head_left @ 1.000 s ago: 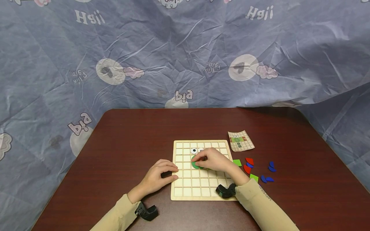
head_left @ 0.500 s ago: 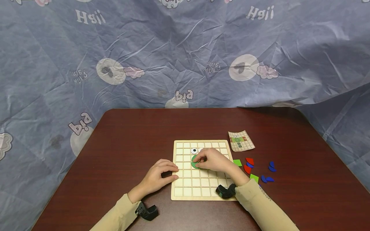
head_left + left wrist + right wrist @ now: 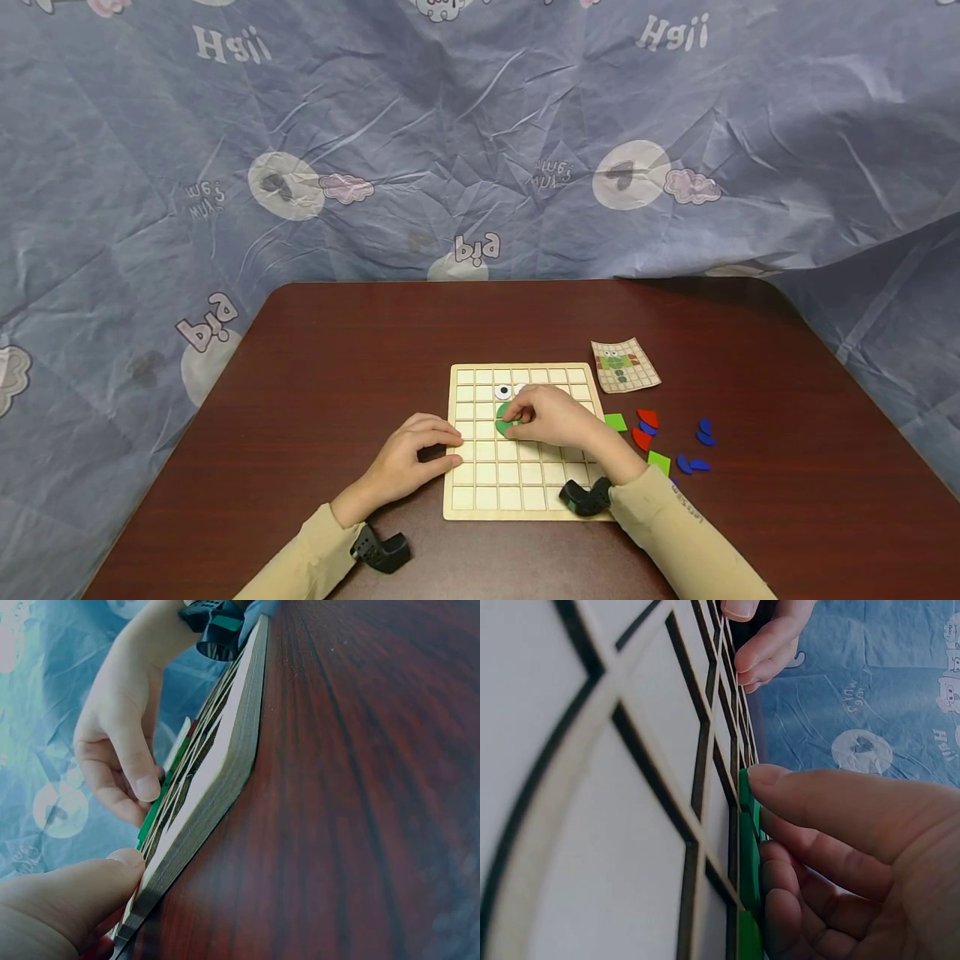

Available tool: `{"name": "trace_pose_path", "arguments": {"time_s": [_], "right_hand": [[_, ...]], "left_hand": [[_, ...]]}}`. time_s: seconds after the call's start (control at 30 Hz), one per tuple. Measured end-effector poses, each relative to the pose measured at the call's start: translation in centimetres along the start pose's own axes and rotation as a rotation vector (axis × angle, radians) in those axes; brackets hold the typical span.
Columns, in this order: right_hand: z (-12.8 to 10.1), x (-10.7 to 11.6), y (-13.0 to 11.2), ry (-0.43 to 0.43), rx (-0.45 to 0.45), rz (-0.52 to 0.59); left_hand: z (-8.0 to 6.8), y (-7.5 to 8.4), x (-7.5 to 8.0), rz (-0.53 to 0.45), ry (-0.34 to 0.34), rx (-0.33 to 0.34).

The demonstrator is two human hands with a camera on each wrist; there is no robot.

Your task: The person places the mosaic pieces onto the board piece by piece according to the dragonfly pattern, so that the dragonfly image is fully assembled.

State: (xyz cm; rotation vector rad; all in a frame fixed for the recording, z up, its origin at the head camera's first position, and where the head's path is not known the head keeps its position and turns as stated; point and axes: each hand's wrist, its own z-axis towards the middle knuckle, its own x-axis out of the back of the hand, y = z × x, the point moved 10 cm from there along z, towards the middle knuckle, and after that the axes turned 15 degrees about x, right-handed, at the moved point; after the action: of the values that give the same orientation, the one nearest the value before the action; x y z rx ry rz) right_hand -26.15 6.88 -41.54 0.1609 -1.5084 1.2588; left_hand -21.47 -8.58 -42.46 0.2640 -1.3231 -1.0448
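A wooden grid board [image 3: 485, 498] lies on the table. My left hand [image 3: 412, 458] rests at its left edge, with the thumb [image 3: 112, 877] and fingertips at the rim. Above the middle of the board, my right hand [image 3: 555, 417] has its thumb and index finger bent down over green pieces. Two rounded green pieces [image 3: 502, 428] show left of those fingers, just below a white eye piece [image 3: 503, 391]. A second eye piece is partly covered by the hand. In the right wrist view, the thumb tip [image 3: 769, 776] touches a green piece [image 3: 748, 855], with the other fingers curled beside it.
Right of the board lie light-green squares [image 3: 659, 463], red pieces [image 3: 647, 418] and several blue pieces [image 3: 705, 437]. A pattern card [image 3: 626, 367] with a gridded picture lies behind them. A printed cloth [image 3: 450, 167] hangs beyond the table [image 3: 360, 333].
My right thumb and index finger have shifted slightly to the right, showing more of the green pieces at the left. The left hand and the board have stayed in place.
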Motion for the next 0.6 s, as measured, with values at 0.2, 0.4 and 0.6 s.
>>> {"name": "trace_pose_path", "arguments": {"time_s": [0.2, 0.4, 0.6], "right_hand": [[-0.02, 0.13, 0.10, 0.009, -0.009, -0.012], [-0.06, 0.25, 0.29, 0.024, -0.020, -0.005], [-0.10, 0.22, 0.53, 0.027, -0.020, 0.053]], "left_hand": [[-0.02, 0.03, 0.01, 0.003, 0.004, -0.008], [-0.03, 0.01, 0.03, 0.002, 0.011, -0.016], [-0.04, -0.14, 0.00, 0.000, 0.008, -0.011]]}}
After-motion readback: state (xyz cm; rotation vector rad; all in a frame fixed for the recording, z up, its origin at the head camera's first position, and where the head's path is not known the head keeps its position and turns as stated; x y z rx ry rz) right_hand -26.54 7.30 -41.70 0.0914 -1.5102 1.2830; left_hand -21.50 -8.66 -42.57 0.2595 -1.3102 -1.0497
